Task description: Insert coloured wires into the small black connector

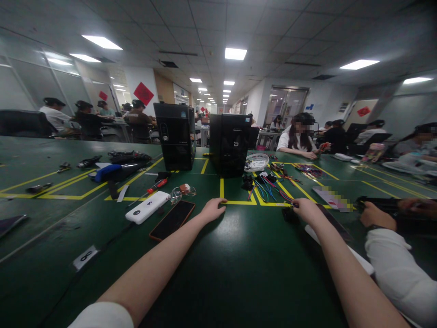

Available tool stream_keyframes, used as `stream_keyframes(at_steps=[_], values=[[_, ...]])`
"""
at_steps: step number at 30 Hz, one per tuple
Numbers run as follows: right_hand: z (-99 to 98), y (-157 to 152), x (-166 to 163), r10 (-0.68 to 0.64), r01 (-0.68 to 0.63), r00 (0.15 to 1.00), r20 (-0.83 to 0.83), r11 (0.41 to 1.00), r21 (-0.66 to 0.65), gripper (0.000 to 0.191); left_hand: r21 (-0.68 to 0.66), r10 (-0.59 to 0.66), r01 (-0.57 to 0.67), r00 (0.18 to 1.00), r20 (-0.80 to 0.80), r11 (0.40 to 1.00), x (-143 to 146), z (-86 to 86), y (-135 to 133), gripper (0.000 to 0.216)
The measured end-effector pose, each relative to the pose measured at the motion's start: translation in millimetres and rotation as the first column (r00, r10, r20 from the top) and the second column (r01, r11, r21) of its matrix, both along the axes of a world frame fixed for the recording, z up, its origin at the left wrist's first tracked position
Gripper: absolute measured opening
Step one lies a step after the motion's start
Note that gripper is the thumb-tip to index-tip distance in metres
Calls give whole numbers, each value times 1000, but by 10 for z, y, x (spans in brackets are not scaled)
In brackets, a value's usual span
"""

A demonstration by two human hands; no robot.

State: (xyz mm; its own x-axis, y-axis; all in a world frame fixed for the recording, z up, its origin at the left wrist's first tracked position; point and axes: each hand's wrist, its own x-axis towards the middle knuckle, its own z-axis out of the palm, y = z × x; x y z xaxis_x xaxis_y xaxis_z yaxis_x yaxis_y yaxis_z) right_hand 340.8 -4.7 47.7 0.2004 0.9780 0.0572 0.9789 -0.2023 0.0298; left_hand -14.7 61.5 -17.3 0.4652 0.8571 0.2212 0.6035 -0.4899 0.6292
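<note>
Head, centre: two computer cases (229,143)
Left grip (212,210): apart
Right grip (305,212), by cables (268,189): can't tell
Desk (235,278): green
Ceiling (287,16): tiled

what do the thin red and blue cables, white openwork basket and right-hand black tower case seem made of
Thin red and blue cables: probably wire in smooth plastic coating, from their bendy curves and solid colours. White openwork basket: likely moulded plastic, given the even colour and slotted wall. Right-hand black tower case: smooth, faintly shiny front, perhaps plastic; painted metal is possible.
</note>
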Motion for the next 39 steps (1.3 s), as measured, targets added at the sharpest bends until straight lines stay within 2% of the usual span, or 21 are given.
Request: stream_keyframes(at_steps=[9, 15, 20, 25, 27, 29, 34, 37, 39], values=[[-31, 38, 3, 34, -34, 999, 14, 999, 9, 29, -30, -18, 18, 1000, 13, 999, -7, 68, -50, 35], [-34, 57, -116, 23, -20, 999, 35, 997, -71, 27, -49, 7, -6, 1000, 6, 999, -2, 77, -55, 34], [19, -1, -177, -22, 14, 998, -53, 989, -148, 27, -27, -7, 7, 1000, 1, 1000, 3, 64, -48, 34], [-23, 1, -102, -90, 57, 983, -158, 978, -199, 28, -8, 15, -15, 1000, -10, 1000, 28, 33, -20, 33], [-33, 19, -75, -58, 33, 989, -137, 983, -179, 27, -15, 16, -16, 1000, -12, 1000, 30, 35, -20, 33], [-19, 26, -38, -26, 14, 993, -114, 995, -99, 28, -25, 12, -13, 1000, -10, 1000, 26, 42, -24, 33], [60, -16, 153, -65, 75, 982, -176, 996, 52, 36, -24, 5, -5, 1000, -1, 1000, 14, 34, -17, 33], [68, -48, 249, -82, 92, 982, -167, 994, 50, 34, -19, -1, 1, 1000, 5, 1000, 12, 7, 3, 32], [65, -68, 261, -106, 107, 976, -189, 994, -4, 35, -13, -3, 3, 1000, 8, 1000, 11, -12, 16, 32]])
